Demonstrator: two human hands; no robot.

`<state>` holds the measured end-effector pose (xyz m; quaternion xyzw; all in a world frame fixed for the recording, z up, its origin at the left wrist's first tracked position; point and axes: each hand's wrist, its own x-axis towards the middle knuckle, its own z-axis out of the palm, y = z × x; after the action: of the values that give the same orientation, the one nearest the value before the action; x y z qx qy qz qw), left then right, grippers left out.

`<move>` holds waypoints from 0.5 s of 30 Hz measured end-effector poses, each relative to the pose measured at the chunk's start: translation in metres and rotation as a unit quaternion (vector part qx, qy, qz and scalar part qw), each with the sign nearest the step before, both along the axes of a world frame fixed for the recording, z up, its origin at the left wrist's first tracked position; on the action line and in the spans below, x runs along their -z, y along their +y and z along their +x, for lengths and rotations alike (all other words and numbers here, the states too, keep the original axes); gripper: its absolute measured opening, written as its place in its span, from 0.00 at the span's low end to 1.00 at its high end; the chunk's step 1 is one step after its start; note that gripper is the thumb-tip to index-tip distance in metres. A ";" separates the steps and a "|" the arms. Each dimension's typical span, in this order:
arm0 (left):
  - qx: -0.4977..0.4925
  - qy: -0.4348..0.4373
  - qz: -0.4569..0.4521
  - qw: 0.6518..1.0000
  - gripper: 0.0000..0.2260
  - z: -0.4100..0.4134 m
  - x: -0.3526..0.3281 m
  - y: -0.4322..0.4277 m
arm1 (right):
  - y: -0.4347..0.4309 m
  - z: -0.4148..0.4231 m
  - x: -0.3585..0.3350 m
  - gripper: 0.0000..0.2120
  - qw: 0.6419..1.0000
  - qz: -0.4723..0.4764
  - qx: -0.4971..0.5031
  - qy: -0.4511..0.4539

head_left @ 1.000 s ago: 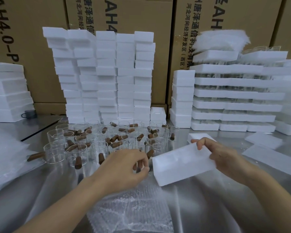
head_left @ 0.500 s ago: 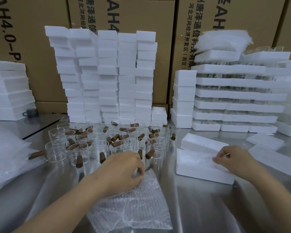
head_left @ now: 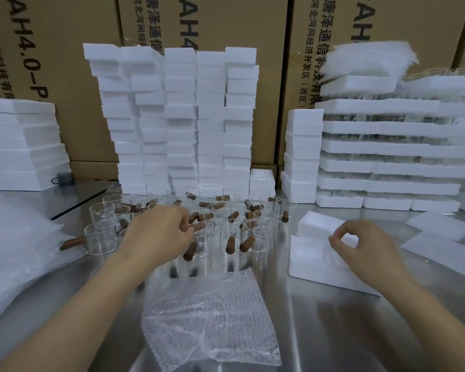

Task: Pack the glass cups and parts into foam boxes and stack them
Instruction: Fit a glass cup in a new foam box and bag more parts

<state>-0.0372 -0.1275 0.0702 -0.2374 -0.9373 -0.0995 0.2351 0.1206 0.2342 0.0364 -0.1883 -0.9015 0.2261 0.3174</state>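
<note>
Head view: the left hand (head_left: pixel 159 234) reaches into the crowded glass cups (head_left: pixel 255 226) at the middle of the bench (head_left: pixel 314 334), fingers curled round one brown handle (head_left: pixel 193 227), with neighbouring cups hemming it in. The right hand (head_left: pixel 365 251) hovers over the open foam box (head_left: pixel 306 261) toward the right edge, thumb and forefinger bent; whether they pinch anything is unclear. Bubble wrap (head_left: pixel 212 318) lies by the front edge; foam stacks (head_left: pixel 183 116) line the back.
</note>
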 end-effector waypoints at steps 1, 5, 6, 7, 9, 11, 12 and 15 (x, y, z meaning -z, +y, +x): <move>-0.017 -0.030 -0.014 0.999 0.14 -0.007 0.002 -0.007 | -0.001 0.000 0.000 0.07 1.000 -0.001 -0.004 0.000; -0.041 -0.146 -0.059 0.987 0.24 -0.027 0.009 -0.023 | -0.002 -0.001 0.001 0.08 1.000 0.000 -0.001 -0.007; -0.033 -0.174 -0.048 0.983 0.25 -0.029 0.010 -0.024 | -0.002 -0.001 0.002 0.08 1.000 0.002 0.000 -0.009; -0.027 -0.195 -0.035 0.980 0.26 -0.031 0.011 -0.024 | -0.002 -0.002 0.002 0.08 1.000 0.003 0.000 -0.011; -0.025 -0.194 -0.027 0.980 0.26 -0.030 0.013 -0.021 | -0.001 -0.002 0.003 0.08 1.000 0.002 0.001 -0.013; -0.031 -0.133 -0.037 0.990 0.24 -0.026 0.011 -0.018 | -0.001 -0.002 0.003 0.08 1.000 0.001 0.004 -0.014; -0.031 -0.100 -0.035 0.994 0.24 -0.023 0.009 -0.017 | -0.001 -0.002 0.004 0.08 1.000 0.001 0.004 -0.014; -0.002 -0.065 -0.023 0.998 0.22 -0.010 0.006 -0.009 | -0.001 -0.003 0.004 0.08 1.000 0.005 0.004 -0.017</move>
<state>-0.0472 -0.1363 0.0645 -0.2337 -0.9531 -0.0930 0.1686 0.1179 0.2335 0.0319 -0.1944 -0.9070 0.2175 0.3038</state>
